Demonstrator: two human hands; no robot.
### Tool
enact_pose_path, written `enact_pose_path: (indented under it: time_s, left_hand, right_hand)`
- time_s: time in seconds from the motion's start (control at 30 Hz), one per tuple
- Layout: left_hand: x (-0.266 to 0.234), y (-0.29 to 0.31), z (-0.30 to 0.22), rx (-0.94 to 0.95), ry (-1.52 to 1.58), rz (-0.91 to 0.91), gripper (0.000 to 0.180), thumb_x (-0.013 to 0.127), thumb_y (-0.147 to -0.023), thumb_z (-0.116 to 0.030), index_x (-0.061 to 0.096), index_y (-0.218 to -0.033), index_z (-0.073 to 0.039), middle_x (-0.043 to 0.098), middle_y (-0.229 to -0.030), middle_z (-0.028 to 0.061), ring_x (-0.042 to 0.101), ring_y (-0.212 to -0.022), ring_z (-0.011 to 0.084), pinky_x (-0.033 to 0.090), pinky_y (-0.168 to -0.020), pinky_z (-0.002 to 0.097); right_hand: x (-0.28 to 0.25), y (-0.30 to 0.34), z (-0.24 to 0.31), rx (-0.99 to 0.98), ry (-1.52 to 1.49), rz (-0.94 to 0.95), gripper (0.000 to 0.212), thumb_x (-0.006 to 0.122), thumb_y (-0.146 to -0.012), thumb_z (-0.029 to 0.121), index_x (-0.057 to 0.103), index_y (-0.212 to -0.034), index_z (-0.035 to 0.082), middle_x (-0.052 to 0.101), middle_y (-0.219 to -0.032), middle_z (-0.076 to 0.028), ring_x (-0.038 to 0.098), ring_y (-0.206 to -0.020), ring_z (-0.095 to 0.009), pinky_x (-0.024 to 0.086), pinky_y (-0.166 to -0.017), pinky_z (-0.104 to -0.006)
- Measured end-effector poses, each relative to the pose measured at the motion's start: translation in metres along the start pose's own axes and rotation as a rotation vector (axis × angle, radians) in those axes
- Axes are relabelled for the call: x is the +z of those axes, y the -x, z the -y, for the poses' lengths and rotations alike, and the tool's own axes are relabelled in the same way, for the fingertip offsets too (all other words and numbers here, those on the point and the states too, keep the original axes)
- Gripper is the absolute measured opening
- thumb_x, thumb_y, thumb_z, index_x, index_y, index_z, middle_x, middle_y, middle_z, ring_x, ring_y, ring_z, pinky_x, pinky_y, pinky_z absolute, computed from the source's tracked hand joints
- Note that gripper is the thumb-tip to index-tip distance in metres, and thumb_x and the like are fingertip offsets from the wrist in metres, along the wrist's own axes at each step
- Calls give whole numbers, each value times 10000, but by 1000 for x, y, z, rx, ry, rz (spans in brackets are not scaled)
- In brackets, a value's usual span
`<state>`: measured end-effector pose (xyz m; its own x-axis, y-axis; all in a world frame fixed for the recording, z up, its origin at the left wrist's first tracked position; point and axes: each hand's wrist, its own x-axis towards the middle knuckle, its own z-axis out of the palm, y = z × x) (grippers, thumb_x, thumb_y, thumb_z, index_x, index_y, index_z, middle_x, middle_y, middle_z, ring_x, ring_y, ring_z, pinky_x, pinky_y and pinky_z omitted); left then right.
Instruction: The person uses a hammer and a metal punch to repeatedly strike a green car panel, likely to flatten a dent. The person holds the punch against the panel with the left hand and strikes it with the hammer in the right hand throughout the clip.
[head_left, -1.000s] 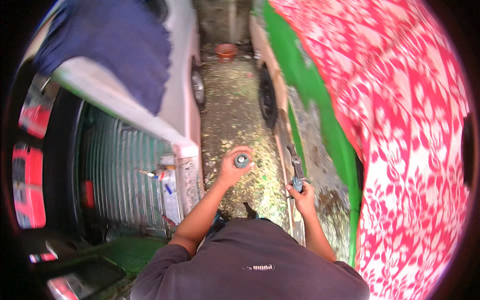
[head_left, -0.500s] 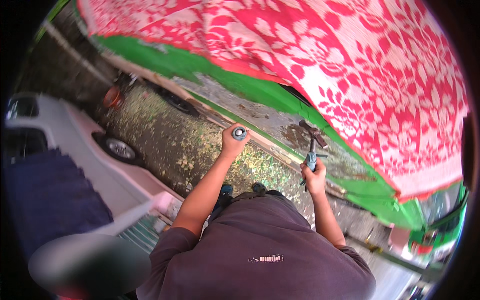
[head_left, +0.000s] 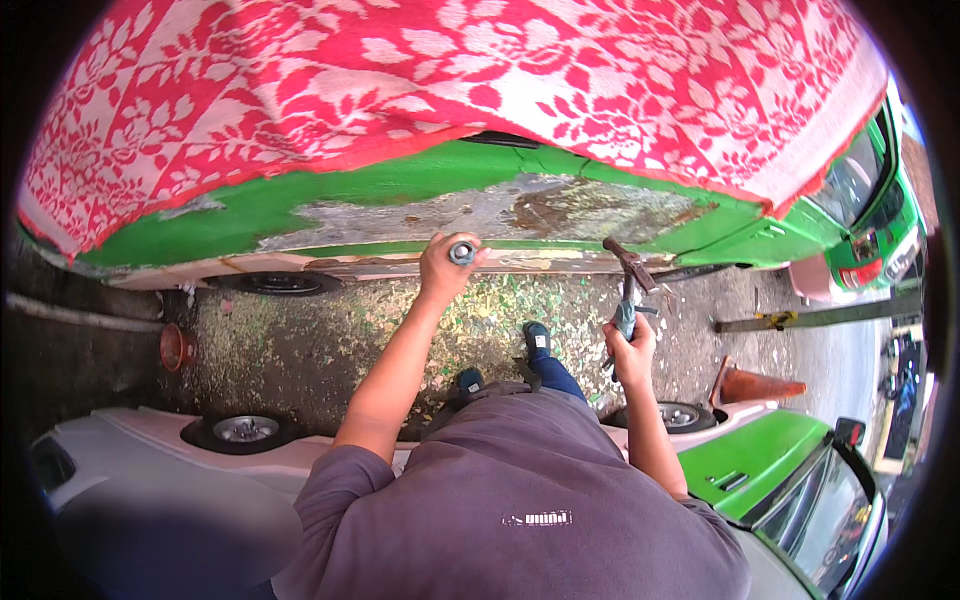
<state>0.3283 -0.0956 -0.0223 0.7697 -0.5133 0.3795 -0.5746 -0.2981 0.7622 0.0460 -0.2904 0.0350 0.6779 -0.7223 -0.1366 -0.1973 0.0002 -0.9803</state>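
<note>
My left hand (head_left: 442,272) is closed round an upright tool with a grey-blue wrapped handle and a shiny round metal end (head_left: 461,252). Its lower part is hidden, so its kind stays unclear. My right hand (head_left: 630,350) grips the grey-blue wrapped handle of a hammer (head_left: 628,267), whose rusty head points away from me. Both hands are in front of a green car (head_left: 360,182). The car's side carries a long stripped patch (head_left: 440,210), grey with brown rust at the right. My left hand is nearest that side.
A red and white floral cloth (head_left: 330,90) covers the green car's upper part. Paint flakes (head_left: 300,345) litter the ground round my feet. Behind me stand other cars, one with a green hood (head_left: 765,460). An orange cone (head_left: 760,385) lies at right, an orange-red bucket (head_left: 177,347) at left.
My view has swung round, so the green car now runs level across the picture. Both hands keep their tools. The orange cone and the green-hooded car have come into view.
</note>
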Motion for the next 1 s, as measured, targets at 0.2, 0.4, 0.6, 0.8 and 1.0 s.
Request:
enact_pose_path:
  time_s: [0.2, 0.4, 0.6, 0.8, 1.0]
  left_hand:
    - [6, 4, 12, -213, 206, 21, 278, 841, -804, -263, 658, -903, -79, 727, -856, 30, 682, -823, 122, 527, -744, 286]
    - [29, 8, 9, -272, 397, -2, 230, 800, -822, -116, 631, -967, -57, 695, -909, 8, 640, -875, 97, 505, -797, 270]
    - [69, 9, -1, -276, 396, 16, 242, 748, -808, 7, 623, -1007, -49, 688, -1026, 43, 636, -976, 120, 496, -874, 283]
    - [113, 17, -9, -252, 429, 77, 237, 739, -816, 4, 610, -1004, -57, 690, -1110, 88, 647, -1039, 162, 504, -902, 314]
    - [146, 24, -24, -194, 365, 103, 221, 719, -832, 11, 593, -1005, -48, 682, -1148, 105, 650, -1067, 201, 502, -924, 332]
  right_hand:
    - [-12, 10, -2, -1, -35, -61, 119, 706, -840, 71, 601, -871, 26, 564, -660, 23, 499, -542, -56, 402, -494, -242]
    - [-37, -18, -6, -1, -65, -5, 120, 703, -841, 73, 594, -866, 29, 556, -658, 32, 489, -557, -47, 389, -500, -232]
    - [-67, -51, -5, -13, -56, 25, 122, 706, -844, 82, 604, -884, 27, 562, -666, 34, 483, -558, -45, 381, -499, -234]
    - [-97, -73, -13, 39, -20, 50, 131, 710, -844, 87, 603, -885, 24, 555, -665, 39, 475, -561, -42, 379, -501, -237]
    - [-122, -88, -27, 82, -21, 47, 138, 714, -845, 91, 603, -898, 29, 551, -676, 38, 474, -572, -43, 382, -506, -243]
